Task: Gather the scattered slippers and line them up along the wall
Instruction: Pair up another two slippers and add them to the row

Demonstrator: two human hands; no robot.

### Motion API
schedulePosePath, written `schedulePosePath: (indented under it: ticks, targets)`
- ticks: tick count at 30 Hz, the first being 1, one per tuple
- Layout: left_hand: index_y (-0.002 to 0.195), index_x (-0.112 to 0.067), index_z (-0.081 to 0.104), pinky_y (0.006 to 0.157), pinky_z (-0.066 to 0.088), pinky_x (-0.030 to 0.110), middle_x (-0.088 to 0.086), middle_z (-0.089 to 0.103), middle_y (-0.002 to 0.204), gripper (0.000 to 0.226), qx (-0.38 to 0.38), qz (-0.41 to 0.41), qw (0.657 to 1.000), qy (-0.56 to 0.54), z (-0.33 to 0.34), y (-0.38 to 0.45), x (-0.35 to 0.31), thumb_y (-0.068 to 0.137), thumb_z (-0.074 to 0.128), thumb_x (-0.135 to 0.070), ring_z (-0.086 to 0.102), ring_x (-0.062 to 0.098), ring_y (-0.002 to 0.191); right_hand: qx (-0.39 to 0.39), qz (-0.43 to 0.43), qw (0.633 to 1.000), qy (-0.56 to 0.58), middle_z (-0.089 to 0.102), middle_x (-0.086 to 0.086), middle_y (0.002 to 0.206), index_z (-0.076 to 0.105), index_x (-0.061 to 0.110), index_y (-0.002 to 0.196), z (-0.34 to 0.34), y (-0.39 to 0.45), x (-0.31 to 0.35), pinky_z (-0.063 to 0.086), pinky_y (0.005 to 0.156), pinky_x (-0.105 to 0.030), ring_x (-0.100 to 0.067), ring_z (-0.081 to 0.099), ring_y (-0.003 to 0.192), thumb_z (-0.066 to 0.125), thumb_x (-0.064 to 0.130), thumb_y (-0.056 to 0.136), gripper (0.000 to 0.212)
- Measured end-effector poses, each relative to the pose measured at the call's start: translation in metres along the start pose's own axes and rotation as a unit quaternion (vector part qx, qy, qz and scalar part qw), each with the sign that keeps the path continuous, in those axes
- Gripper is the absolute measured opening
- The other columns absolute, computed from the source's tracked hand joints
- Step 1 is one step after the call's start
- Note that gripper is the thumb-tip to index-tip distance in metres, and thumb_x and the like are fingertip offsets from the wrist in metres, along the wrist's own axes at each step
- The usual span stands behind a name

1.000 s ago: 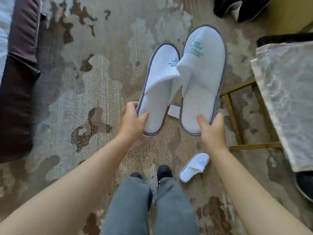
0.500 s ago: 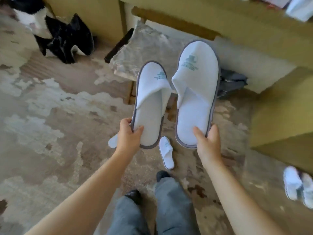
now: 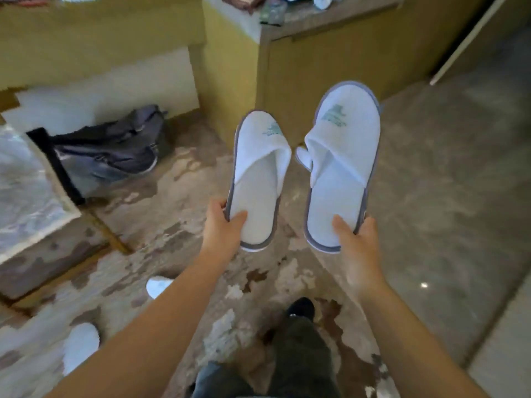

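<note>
Carpet spreads under both hands, with a dark bag far off to the left. Two white slippers look soft and light, easy to pinch at the heel. Left hand holds the left slipper there. Right hand holds the right slipper, arms stretched forward.

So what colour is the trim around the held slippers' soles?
Grey, edging both white slippers, seen in the head view.

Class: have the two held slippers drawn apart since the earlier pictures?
Yes. The left hand's slipper and right hand's slipper overlapped earlier; carpet now shows between them.
</note>
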State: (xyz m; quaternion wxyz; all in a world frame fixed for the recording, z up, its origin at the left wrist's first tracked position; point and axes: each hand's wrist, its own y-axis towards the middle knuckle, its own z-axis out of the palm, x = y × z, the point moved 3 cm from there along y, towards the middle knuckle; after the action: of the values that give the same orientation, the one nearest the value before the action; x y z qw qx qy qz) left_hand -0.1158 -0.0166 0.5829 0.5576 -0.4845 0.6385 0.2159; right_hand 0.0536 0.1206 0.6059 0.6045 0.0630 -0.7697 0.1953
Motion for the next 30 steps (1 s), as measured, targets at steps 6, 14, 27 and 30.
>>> schedulePosePath:
  ticks: [6, 14, 27, 30]
  targets:
    - [0.097, -0.016, 0.042, 0.057, 0.045, 0.028, -0.003, 0.054, 0.085, 0.015, 0.094, 0.037, 0.995, -0.015, 0.16, 0.04, -0.068, 0.086, 0.053, -0.014, 0.055, 0.016, 0.078, -0.119, -0.02, 0.993, 0.0, 0.048, 0.008, 0.082, 0.04, 0.011, 0.096, -0.11, 0.112, 0.008, 0.04, 0.049, -0.005, -0.001, 0.048, 0.073, 0.055, 0.008, 0.084, 0.019]
    - [0.099, -0.017, 0.04, 0.056, 0.043, 0.018, -0.01, 0.05, 0.085, 0.018, 0.19, 0.047, 0.98, -0.028, 0.338, 0.081, -0.151, 0.086, 0.052, -0.014, 0.051, 0.006, 0.078, -0.197, -0.02, 0.98, 0.012, 0.049, 0.011, 0.083, 0.042, 0.011, 0.098, -0.217, 0.235, 0.021, 0.043, 0.054, -0.007, 0.0, 0.05, 0.075, 0.054, 0.008, 0.084, 0.019]
    - [0.114, -0.007, 0.042, 0.076, 0.04, 0.031, 0.003, 0.05, 0.1, 0.029, 0.244, 0.064, 0.968, 0.017, 0.593, 0.261, -0.29, 0.087, 0.05, -0.013, 0.049, 0.02, 0.093, -0.3, 0.034, 0.952, 0.051, 0.054, -0.007, 0.098, 0.046, 0.005, 0.105, -0.309, 0.508, 0.061, 0.041, 0.068, -0.025, -0.014, 0.054, 0.079, 0.057, 0.007, 0.083, 0.025]
    - [0.114, -0.007, 0.041, 0.079, 0.04, 0.034, 0.005, 0.049, 0.102, 0.029, 0.257, 0.071, 0.963, 0.028, 0.657, 0.291, -0.322, 0.087, 0.05, -0.013, 0.049, 0.021, 0.094, -0.315, 0.045, 0.947, 0.054, 0.054, -0.004, 0.096, 0.043, 0.012, 0.099, -0.34, 0.56, 0.072, 0.039, 0.073, -0.031, -0.018, 0.053, 0.085, 0.057, 0.008, 0.082, 0.022]
